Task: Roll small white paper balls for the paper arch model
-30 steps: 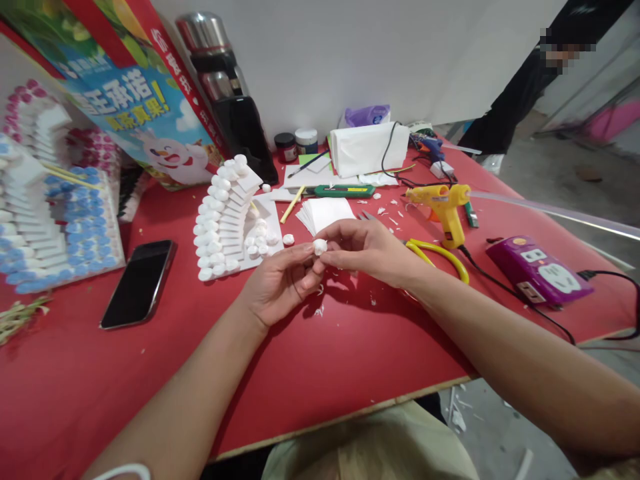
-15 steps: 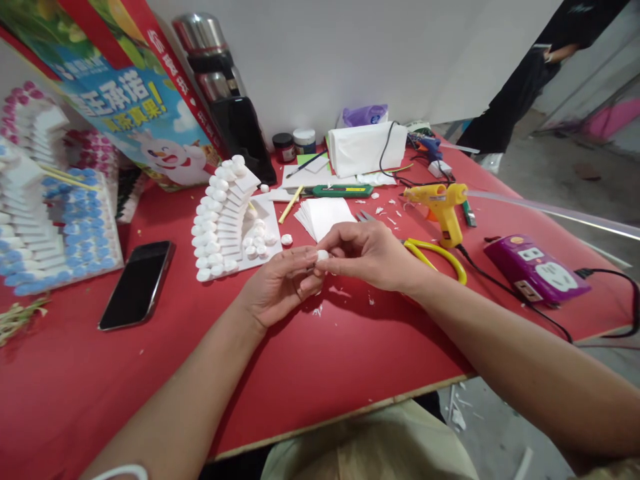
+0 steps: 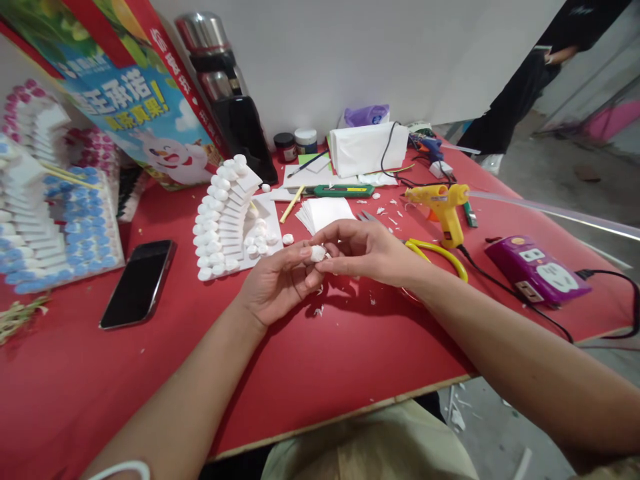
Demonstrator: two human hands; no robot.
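Fingers (image 3: 345,230) of both hands, in the head view, pinch one white piece (image 3: 317,253) above the red table (image 3: 350,360); the left hand (image 3: 273,283) grips it from one side, the right hand (image 3: 367,253) from the other; it looks soft and ragged, so too hard a squeeze might tear it; a loose pinch might drop it among the scraps (image 3: 319,311); the right forearm, swinging, might knock the scissors (image 3: 456,259).

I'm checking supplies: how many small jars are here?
2: a dark-lidded jar and, to its right, a white-lidded jar, near the white panel. Others could be hidden.
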